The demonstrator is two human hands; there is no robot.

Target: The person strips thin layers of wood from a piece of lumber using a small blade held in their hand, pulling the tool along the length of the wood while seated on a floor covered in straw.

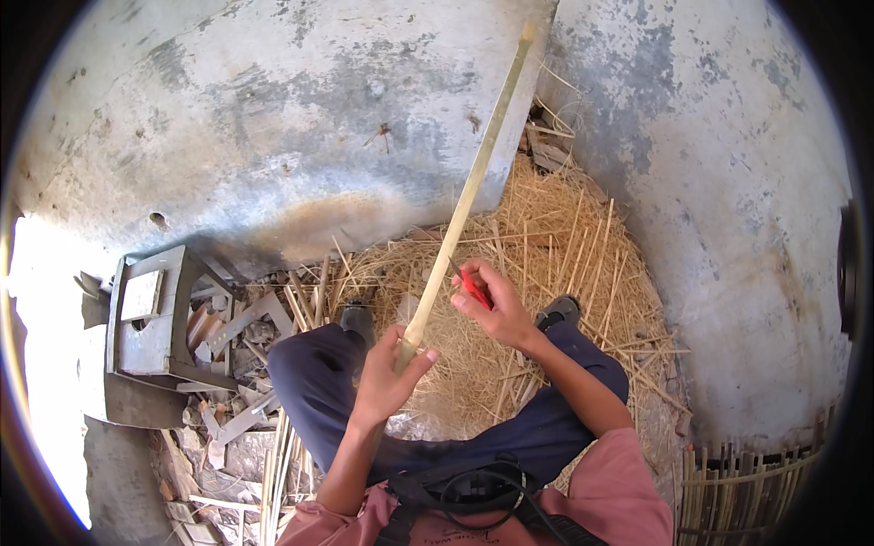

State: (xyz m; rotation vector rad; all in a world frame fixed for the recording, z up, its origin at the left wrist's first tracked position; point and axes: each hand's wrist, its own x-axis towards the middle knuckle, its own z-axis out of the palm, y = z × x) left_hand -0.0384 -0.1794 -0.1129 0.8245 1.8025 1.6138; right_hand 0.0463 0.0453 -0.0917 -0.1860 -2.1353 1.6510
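Note:
My left hand [390, 375] grips the lower end of a long pale bamboo strip [469, 187] that slants up and away toward the grey wall. My right hand [490, 305] holds a knife with a red handle [473, 289] against the strip just above my left hand. The blade itself is hard to make out. I sit with my knees in dark trousers spread over a heap of straw-coloured shavings [537, 264].
A small grey wooden stool [150, 314] stands at the left among broken wood scraps and bamboo slats [238, 364]. Concrete walls [273, 118] close the corner ahead and right. A woven bamboo piece [742, 487] sits at the lower right.

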